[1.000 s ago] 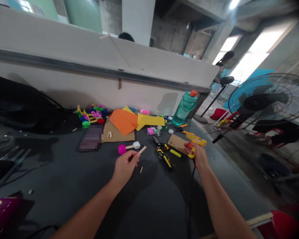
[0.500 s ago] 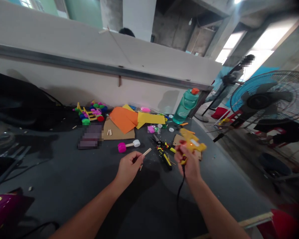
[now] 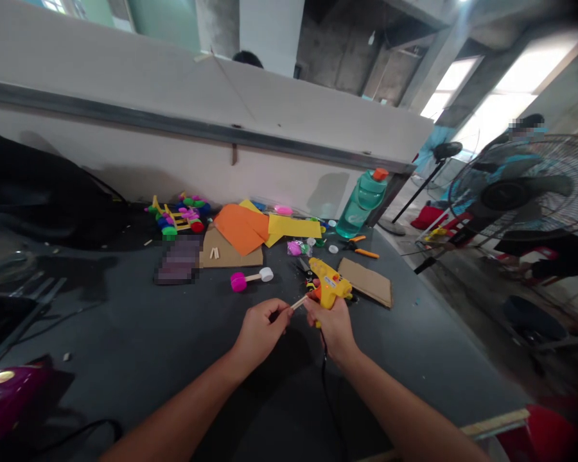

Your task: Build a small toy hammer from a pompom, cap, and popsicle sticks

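Pinched in my left hand (image 3: pixel 264 327) is a thin wooden stick (image 3: pixel 298 303), its free end pointing right. My right hand (image 3: pixel 333 321) wraps round a yellow hot glue gun (image 3: pixel 328 282) with a black cord (image 3: pixel 324 372) hanging down. The fingers of my right hand meet the far end of the stick; whether they also grip it I cannot tell. Just beyond lie pliers (image 3: pixel 307 273), mostly hidden behind the glue gun. Left of them rests a short stick with a pink cap (image 3: pixel 238 282) and a white cap (image 3: pixel 266 274) at its ends.
Cardboard (image 3: pixel 236 258) bears short sticks and orange paper (image 3: pixel 241 228). Another cardboard piece (image 3: pixel 368 282) lies right, near orange-handled pliers (image 3: pixel 366 249). A teal bottle (image 3: pixel 361 205) stands at the back, colourful cap models (image 3: pixel 180 215) at back left. A fan (image 3: pixel 505 192) stands beyond the table.
My right hand has brought the glue gun left and down, up to the stick in my left hand. My left hand has moved slightly right. The right cardboard piece is now uncovered.
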`<state>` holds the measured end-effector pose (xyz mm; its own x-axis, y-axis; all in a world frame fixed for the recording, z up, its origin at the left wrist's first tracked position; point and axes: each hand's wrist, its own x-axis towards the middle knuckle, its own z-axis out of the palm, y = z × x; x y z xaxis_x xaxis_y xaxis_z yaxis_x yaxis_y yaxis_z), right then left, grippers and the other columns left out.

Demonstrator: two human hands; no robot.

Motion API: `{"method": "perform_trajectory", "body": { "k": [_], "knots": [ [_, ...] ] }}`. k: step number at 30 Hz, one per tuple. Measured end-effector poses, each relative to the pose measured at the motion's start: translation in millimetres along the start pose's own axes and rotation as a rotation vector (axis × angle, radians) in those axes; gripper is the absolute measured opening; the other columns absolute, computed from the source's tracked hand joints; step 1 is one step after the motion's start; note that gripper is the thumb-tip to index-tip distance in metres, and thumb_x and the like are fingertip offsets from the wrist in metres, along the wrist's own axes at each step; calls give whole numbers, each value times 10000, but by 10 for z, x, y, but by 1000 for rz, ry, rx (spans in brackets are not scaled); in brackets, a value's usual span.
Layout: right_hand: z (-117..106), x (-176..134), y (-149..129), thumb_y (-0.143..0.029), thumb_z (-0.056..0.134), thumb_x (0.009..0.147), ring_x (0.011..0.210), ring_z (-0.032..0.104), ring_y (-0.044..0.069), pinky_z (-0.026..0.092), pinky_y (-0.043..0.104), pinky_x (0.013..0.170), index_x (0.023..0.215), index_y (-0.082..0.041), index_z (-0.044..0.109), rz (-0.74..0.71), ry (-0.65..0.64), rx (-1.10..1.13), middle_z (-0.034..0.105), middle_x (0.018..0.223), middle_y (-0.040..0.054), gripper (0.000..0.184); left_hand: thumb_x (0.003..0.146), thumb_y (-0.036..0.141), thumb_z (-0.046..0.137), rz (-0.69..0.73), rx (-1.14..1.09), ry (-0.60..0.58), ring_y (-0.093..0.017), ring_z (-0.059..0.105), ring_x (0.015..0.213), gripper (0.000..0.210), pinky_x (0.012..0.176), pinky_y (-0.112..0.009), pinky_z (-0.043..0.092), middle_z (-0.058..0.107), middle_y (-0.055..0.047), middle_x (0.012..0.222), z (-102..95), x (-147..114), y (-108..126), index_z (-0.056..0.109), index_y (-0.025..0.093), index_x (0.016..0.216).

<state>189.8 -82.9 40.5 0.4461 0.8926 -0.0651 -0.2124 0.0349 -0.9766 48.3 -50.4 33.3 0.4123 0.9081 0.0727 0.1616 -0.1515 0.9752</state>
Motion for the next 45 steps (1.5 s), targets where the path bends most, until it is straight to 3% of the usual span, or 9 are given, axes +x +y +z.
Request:
{"method": "perform_trajectory", "body": {
  "k": [6,9,13,16,18,22,34,45],
  "knots": [
    [4,8,12,-259,742,593,405,437,60,352,197,381,1068,-187,495,-43,-6,3,586,678,-60,541,756,406,556,-145,-210,7,-94,490,449,256,425,-193,373,531,38,543,42,21,-9,572,167,668],
    [-32,18,-17,-267,717,644,426,454,68,388,208,402,1058,-188,498,-109,-18,-50,601,708,-40,475,753,403,565,-149,-200,43,-91,484,448,253,420,-188,365,530,36,535,24,39,-7,571,164,670],
    [-82,-45,-91,-327,623,764,513,518,92,459,224,454,997,-193,532,-213,-82,-116,631,792,13,283,781,392,546,-82,-124,237,-82,469,464,242,436,-180,362,539,29,553,-98,93,-12,596,162,723],
    [-81,-145,-78,-373,615,768,618,573,133,498,241,473,942,-194,574,-183,-230,-137,629,847,42,253,791,402,536,-37,-126,381,-89,497,506,257,443,-179,381,550,13,612,-202,141,-37,614,157,785],
    [-66,-204,-22,-388,611,767,589,569,133,493,237,457,897,-188,601,-136,-340,-200,619,772,29,239,795,413,532,-22,-125,417,-98,518,532,274,444,-180,392,556,4,636,-240,158,-56,620,153,809],
    [-55,-249,110,-394,580,789,425,480,83,431,207,402,851,-181,600,-70,-410,-299,565,609,-22,222,809,421,519,-8,-94,432,-95,510,518,283,450,-184,393,561,5,636,-242,157,-73,625,160,820],
    [-43,-246,170,-430,561,797,389,464,84,397,197,378,784,-177,601,-94,-408,-388,533,550,-26,256,821,406,509,14,-32,418,-114,531,554,260,473,-193,411,571,3,644,-239,152,-89,628,175,820],
    [-42,-244,172,-360,578,780,385,465,86,380,199,380,722,-181,578,-111,-399,-408,529,540,-29,188,829,378,502,26,6,409,-100,506,540,228,497,-191,401,568,21,634,-241,147,-83,619,186,790]
  ]
}}
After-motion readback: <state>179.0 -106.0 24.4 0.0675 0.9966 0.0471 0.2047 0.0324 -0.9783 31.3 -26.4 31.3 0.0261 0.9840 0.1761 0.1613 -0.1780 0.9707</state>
